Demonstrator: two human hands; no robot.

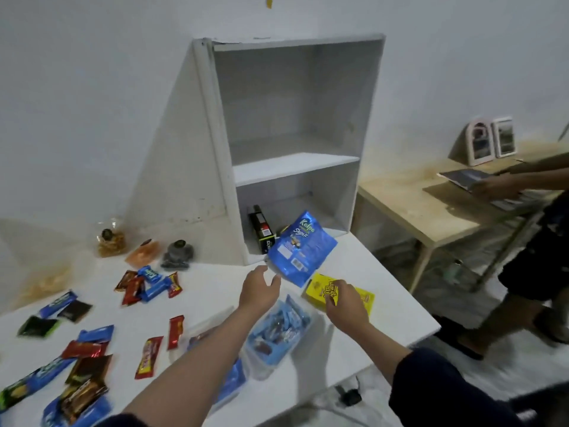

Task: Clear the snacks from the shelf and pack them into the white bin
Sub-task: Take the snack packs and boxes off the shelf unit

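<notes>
Snacks half cleared; blue pouch (pixel 300 248) loose in air before shelf (pixel 295 167) mouth, left hand (pixel 258 288) spread beneath, touching nothing; right hand (pixel 345 306) gripping yellow pack (pixel 363 295); bin (pixel 277 337) below shelf front, nearly full; risk: pouch missing bin, spilling.

A wooden side table (pixel 409 208) bears two picture frames (pixel 489 143).

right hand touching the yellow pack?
Touching. The head view shows the right hand lying on the yellow pack, its fingers curled over the pack's near edge with no gap visible.
</notes>
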